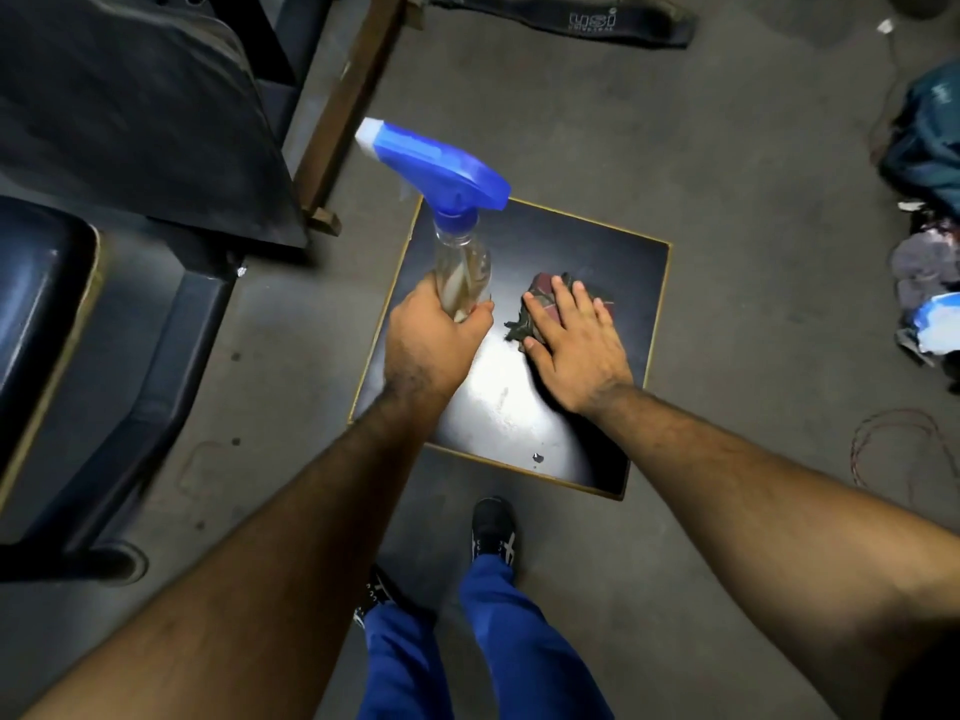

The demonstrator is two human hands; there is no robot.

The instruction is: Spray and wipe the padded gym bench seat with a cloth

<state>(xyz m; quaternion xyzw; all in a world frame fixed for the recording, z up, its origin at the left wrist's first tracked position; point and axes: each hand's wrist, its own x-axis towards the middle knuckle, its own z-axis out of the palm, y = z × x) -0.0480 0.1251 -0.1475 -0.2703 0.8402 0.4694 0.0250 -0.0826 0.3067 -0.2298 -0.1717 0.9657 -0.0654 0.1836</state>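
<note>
Left hand point(434, 337) fingers wrap spray bottle point(460, 272), nozzle aimed away from cloth point(558, 309); right hand point(574, 350) fingers spread flat on cloth, on bench point(639, 272).

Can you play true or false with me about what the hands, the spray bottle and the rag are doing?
1. The left hand grips a clear plastic spray bottle with a blue trigger head. True.
2. The right hand lies flat on a crumpled dark red cloth. True.
3. The cloth lies on the grey floor. False: it lies on the square black padded seat with a gold edge.
4. The spray bottle has a red top. False: it is blue.
5. The person wears blue trousers. True.
</note>
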